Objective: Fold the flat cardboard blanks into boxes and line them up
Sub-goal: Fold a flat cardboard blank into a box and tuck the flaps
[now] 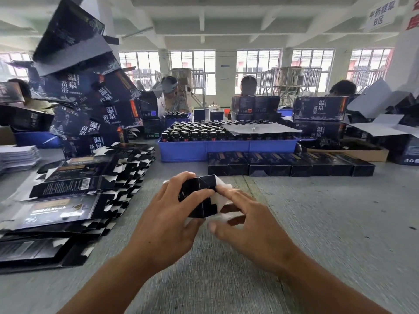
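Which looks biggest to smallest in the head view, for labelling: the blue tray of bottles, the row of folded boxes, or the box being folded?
1. blue tray
2. row of folded boxes, slightly narrower
3. box in the hands, smallest despite being nearest the camera

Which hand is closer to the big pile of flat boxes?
Left. The left hand grips the half-folded box on the side toward the pile of flat blanks. The right hand pinches its white flaps on the far side.
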Available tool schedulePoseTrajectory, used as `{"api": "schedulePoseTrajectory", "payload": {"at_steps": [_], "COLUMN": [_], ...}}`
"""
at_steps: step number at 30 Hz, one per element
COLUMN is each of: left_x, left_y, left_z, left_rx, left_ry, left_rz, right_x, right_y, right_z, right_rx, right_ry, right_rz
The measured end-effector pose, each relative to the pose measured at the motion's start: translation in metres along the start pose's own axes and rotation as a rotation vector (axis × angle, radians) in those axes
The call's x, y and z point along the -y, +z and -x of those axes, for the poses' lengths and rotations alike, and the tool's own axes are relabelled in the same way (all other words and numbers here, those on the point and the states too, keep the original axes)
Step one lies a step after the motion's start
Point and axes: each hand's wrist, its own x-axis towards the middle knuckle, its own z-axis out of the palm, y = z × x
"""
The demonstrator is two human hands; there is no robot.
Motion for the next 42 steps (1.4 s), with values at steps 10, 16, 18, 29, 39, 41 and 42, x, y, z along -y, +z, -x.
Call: {"api": "schedulePoseTrajectory", "payload": {"at_steps": [10, 16, 18, 29, 39, 41, 42], "left_x": [-0.009, -0.009, -0.010, -0.016, -0.019, -0.020, -0.021], "left_y": [0.000, 0.001, 0.001, 0.001, 0.005, 0.005, 0.005], "left_z": [-0.001, -0.001, -0.001, 0.000, 0.000, 0.000, -0.001], "left_rx": [-0.044, -0.047, -0.053, -0.032, -0.008, -0.010, -0.011], "left_ry": [0.047, 0.044, 0.047, -0.009, -0.002, 0.010, 0.013], "left_rz": [-0.012, 0.019, 0.021, 0.044, 0.077, 0.077, 0.080], "right_x": [-0.002, -0.002, -0.002, -0.004, -0.003, -0.004, -0.004], "right_y": [0.000, 0.003, 0.003, 0.003, -0.001, -0.002, -0.002], "right_z": [0.000, 0.001, 0.001, -0.001, -0.004, -0.005, -0.005], "right_rx": [-0.220, -0.286, -0.289, -0.279, -0.235, -0.257, -0.266], "right_ry": [-0.014, 0.052, 0.052, 0.036, 0.138, 0.155, 0.161], "right_rz": [0.059, -0.056, -0.045, -0.141, -0.252, -0.265, -0.274]}}
